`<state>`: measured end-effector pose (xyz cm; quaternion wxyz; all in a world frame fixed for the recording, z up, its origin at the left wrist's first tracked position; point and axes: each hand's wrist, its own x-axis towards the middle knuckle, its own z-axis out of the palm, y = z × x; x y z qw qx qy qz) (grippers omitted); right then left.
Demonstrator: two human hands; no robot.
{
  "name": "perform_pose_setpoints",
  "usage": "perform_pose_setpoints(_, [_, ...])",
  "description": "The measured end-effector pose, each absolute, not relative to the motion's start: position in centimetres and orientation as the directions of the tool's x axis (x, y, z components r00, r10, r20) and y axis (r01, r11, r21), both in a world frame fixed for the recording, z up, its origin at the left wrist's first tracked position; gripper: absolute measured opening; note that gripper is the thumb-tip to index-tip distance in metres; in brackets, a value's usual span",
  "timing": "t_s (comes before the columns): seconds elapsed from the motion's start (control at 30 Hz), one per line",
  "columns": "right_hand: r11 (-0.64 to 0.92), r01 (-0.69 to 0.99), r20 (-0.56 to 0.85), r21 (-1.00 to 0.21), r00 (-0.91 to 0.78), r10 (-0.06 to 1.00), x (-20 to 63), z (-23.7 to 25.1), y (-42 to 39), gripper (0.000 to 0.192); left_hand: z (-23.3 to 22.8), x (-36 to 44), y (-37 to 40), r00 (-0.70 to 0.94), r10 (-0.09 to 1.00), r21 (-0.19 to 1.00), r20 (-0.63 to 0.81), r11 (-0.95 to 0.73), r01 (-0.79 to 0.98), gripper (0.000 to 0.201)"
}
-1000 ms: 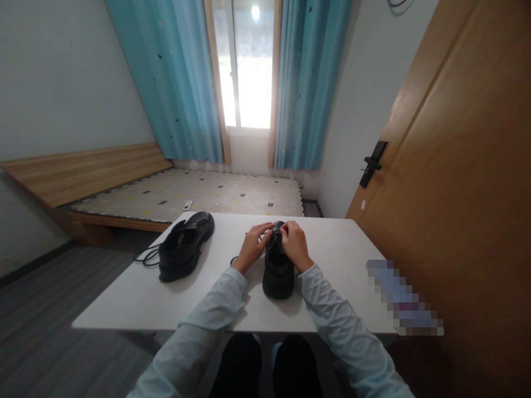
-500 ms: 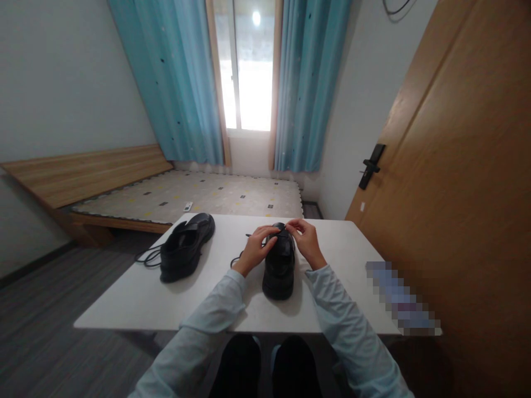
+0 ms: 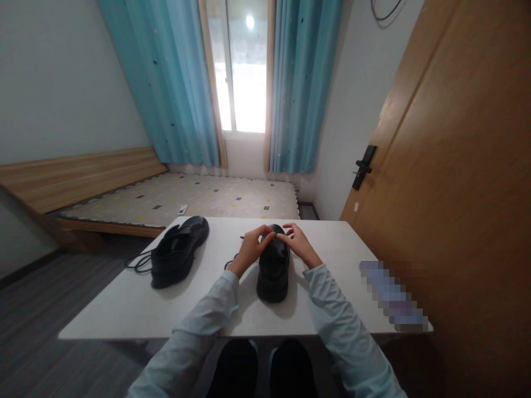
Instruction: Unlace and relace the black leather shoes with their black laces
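A black shoe (image 3: pixel 272 276) stands on the white table (image 3: pixel 199 315) in front of me, heel towards me and toe away. Over its front part my left hand (image 3: pixel 254 246) pinches at the black shoelace, thumb and forefinger together. From the other side my right hand (image 3: pixel 299 246) meets it, thumb and forefinger pinched close to the left fingertips, other fingers raised. Most of the lace between them is too small to make out; loose lace shows left of my left hand. A second black shoe (image 3: pixel 178 254) lies to the left, its lace (image 3: pixel 139 262) trailing loose.
A blurred-out bluish item (image 3: pixel 392 298) lies at the table's right edge. Beyond the table is a bed with a patterned mattress (image 3: pixel 211 193) and a small white object (image 3: pixel 182 209) on it. A wooden door (image 3: pixel 448 166) stands at right; blue curtains (image 3: pixel 170 83) flank the window.
My fingertips have come closer together over the shoe, the right hand shifting left and slightly down. The whole view has shifted slightly; both shoes stay on the table.
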<state>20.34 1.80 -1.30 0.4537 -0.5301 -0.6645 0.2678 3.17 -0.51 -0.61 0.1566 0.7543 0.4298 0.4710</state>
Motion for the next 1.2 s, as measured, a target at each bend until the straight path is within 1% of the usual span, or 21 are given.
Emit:
perform_pose_setpoints(0.07, [0.187,0.444,0.203,-0.877,-0.011,0.979,20.7,-1.5,2.0,0.035,-0.1,3.4,0.1,0.235,0.808,0.616,0.541,-0.571,0.543,0.019])
perform_pose_setpoints(0.13, [0.112,0.395,0.127,-0.912,0.014,0.992,21.0,-1.4,2.1,0.028,0.5,3.8,0.8,0.269,0.829,0.569,0.490,-0.538,0.622,0.017])
perform_pose_setpoints(0.27, [-0.001,0.238,0.002,-0.971,0.013,1.000,21.5,-0.6,1.8,0.025,1.4,5.1,1.6,0.333,0.847,0.398,0.414,-0.498,0.771,0.015])
perform_pose_setpoints(0.4, [-0.080,0.106,-0.081,-0.991,-0.005,0.997,22.0,0.1,1.4,0.025,1.6,6.4,1.2,0.361,0.839,0.233,0.408,-0.478,0.847,0.014])
perform_pose_setpoints(0.5, [-0.110,0.061,-0.111,-0.992,-0.014,0.994,22.2,0.3,1.4,0.024,1.4,7.0,0.8,0.384,0.824,0.172,0.416,-0.486,0.857,0.015])
perform_pose_setpoints(0.63, [-0.123,0.030,-0.124,-0.992,-0.028,0.992,22.3,0.4,1.4,0.022,1.3,7.0,0.5,0.392,0.817,0.136,0.424,-0.485,0.864,0.016])
perform_pose_setpoints(0.77, [-0.140,0.024,-0.141,-0.990,-0.024,0.990,22.3,0.6,1.3,0.022,1.1,7.0,0.3,0.391,0.808,0.124,0.440,-0.486,0.865,0.016])
perform_pose_setpoints(0.97, [-0.138,0.029,-0.139,-0.990,-0.025,0.990,22.2,0.9,1.1,0.020,0.8,7.0,0.2,0.378,0.806,0.143,0.455,-0.486,0.862,0.018])
perform_pose_setpoints(1.13, [-0.141,0.031,-0.142,-0.990,-0.037,0.989,22.2,0.9,1.1,0.020,0.6,7.0,0.0,0.277,0.833,0.165,0.479,-0.395,0.904,0.017])
perform_pose_setpoints(1.2, [-0.143,0.025,-0.144,-0.989,-0.035,0.989,22.2,0.9,1.1,0.020,0.6,7.0,0.0,0.301,0.831,0.156,0.468,-0.413,0.897,0.016])
